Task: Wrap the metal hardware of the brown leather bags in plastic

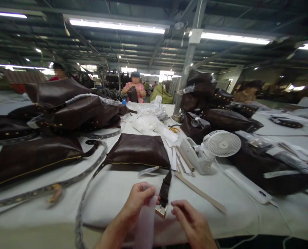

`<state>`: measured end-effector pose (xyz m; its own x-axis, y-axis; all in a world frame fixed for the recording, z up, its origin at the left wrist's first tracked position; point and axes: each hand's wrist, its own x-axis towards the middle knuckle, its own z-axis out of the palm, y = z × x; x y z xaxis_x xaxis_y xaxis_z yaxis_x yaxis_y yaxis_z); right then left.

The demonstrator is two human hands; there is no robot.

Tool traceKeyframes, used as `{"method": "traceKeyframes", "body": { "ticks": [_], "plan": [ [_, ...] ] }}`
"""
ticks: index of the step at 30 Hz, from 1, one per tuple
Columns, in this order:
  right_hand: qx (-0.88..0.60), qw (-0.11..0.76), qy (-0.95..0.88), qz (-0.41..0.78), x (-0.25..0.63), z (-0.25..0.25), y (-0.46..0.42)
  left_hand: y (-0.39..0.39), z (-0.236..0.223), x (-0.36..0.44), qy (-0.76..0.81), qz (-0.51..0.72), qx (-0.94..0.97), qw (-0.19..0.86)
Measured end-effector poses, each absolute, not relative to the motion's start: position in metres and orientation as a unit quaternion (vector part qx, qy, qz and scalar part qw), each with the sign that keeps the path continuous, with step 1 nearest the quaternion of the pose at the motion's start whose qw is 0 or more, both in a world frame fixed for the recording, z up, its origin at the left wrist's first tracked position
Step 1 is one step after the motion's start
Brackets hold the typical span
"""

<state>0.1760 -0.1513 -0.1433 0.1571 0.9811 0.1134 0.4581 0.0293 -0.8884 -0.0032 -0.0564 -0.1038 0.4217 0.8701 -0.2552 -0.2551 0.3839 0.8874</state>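
Observation:
A dark brown leather bag [137, 150] with a gold zipper lies flat in front of me. From its right corner a short strap [165, 186] runs toward me and ends in a metal buckle [161, 210]. My left hand [141, 199] pinches a translucent whitish strip [145, 224] that hangs down, just left of the buckle. Right of the buckle is my right hand [190, 221], fingers half curled and apart, with nothing visible in it. The bag's long strap [81, 207], which looks wrapped, curves off the left corner toward the table's near edge.
Brown bags [73, 100] are piled at left, others [208, 103] at back right. A white fan [221, 143], a power bank [248, 185] with cables, paper strips [178, 159] and yellow-handled scissors [174, 129] lie at right. Across the table a co-worker [135, 88] holds a dark item.

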Motion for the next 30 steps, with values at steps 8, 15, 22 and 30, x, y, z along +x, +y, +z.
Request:
{"method": "traceKeyframes", "body": {
  "ticks": [8, 15, 22, 30],
  "plan": [
    [-0.558, 0.513, -0.364, 0.541, 0.153, -0.118, -0.124, -0.071, -0.106, -0.008, 0.413, 0.375, 0.468, 0.685],
    [-0.55, 0.525, -0.385, 0.523, 0.13, -0.133, -0.126, -0.072, -0.116, -0.004, 0.423, 0.361, 0.482, 0.677],
    [-0.56, 0.624, -0.296, 0.458, 0.214, -0.11, -0.076, -0.052, -0.137, -0.026, 0.359, 0.334, 0.422, 0.763],
    [-0.695, 0.536, -0.435, 0.201, 0.286, -0.083, 0.067, -0.053, -0.115, -0.111, 0.471, 0.407, 0.423, 0.659]
  ]
}}
